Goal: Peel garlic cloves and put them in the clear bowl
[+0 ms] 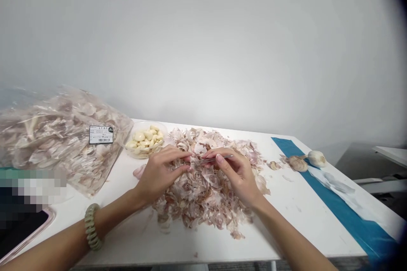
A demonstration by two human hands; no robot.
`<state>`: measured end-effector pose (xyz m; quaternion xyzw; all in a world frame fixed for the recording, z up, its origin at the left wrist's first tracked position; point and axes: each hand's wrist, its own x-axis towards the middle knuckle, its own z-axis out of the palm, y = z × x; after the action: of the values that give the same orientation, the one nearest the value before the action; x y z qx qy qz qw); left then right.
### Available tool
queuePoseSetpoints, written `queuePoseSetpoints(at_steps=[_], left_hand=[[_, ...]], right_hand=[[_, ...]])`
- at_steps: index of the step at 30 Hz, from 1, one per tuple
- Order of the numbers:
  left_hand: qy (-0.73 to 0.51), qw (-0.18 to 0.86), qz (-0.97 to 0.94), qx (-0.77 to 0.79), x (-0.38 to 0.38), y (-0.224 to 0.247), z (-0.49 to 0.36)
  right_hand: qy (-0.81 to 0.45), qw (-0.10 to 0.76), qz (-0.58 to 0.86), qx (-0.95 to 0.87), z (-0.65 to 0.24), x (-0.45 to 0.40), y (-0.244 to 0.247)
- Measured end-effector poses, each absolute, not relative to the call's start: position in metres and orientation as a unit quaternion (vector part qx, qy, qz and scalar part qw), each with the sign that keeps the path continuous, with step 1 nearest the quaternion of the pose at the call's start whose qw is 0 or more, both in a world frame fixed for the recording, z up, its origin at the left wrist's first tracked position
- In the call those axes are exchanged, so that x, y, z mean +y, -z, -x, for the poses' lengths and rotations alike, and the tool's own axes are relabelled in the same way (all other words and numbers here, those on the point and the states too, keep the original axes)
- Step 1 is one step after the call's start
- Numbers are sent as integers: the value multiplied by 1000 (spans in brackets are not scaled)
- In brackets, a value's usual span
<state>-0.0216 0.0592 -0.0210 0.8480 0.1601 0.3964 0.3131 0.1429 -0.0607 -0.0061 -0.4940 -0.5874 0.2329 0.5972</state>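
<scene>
Over the middle of a heap of garlic skins (206, 194), my two hands meet almost tip to tip. My left hand (162, 169) pinches a small garlic clove (193, 159) between thumb and fingers; skins behind it blur its outline. A thin metal tool (227, 156), perhaps a small knife or tweezers, lies in the closed fingers of my right hand (237, 171), its tip toward the clove. Peeled garlic cloves (146, 136) sit in a clear round bowl (162, 127) behind my left hand.
A clear labelled bag (73, 135) full of garlic skins stands at left, above a phone or tablet (23, 224). Two garlic bulbs (317, 159) (298, 163) rest near a blue strip (337, 203) on the white table (305, 228). A wall rises behind.
</scene>
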Motion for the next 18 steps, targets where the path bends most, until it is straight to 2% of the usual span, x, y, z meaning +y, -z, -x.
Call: queuePoseSetpoints(at_steps=[8, 13, 18], left_hand=[[-407, 311, -848, 133, 54, 23, 20], [-434, 210, -871, 95, 60, 23, 22], [-365, 111, -923, 48, 68, 25, 26]], right_hand=[[-216, 602, 534, -552, -144, -59, 7], [-125, 616, 578, -520, -151, -60, 6], [3, 563, 614, -554, -151, -63, 4]])
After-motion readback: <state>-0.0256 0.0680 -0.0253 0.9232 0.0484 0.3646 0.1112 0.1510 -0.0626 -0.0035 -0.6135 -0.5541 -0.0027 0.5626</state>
